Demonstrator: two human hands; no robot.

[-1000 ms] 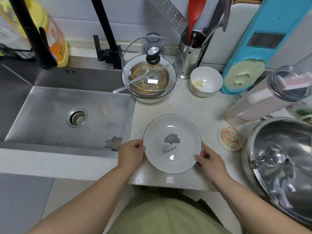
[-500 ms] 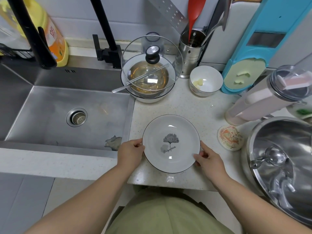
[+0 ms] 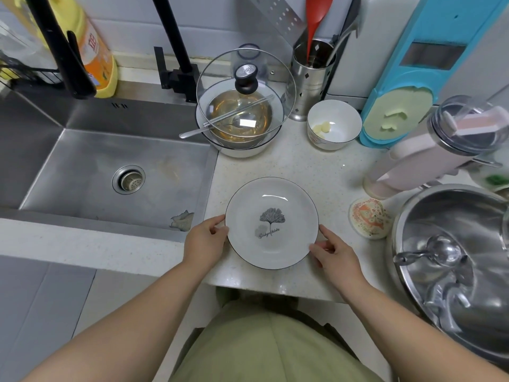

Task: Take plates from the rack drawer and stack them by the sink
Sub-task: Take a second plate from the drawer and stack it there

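A white plate with a thin dark rim and a grey leaf print lies on the speckled counter just right of the steel sink. My left hand grips its left rim with the thumb on top. My right hand holds its right rim, fingers curled at the edge. The plate sits near the counter's front edge. The rack drawer is out of view.
Behind the plate stand a bowl under a glass lid, a small white bowl and a steel utensil holder. A pink bottle, a round coaster and a big steel pot crowd the right. A black faucet stands behind the sink.
The plate and both hands have hardly moved; the plate has settled a little lower toward the counter, still held at both rims.
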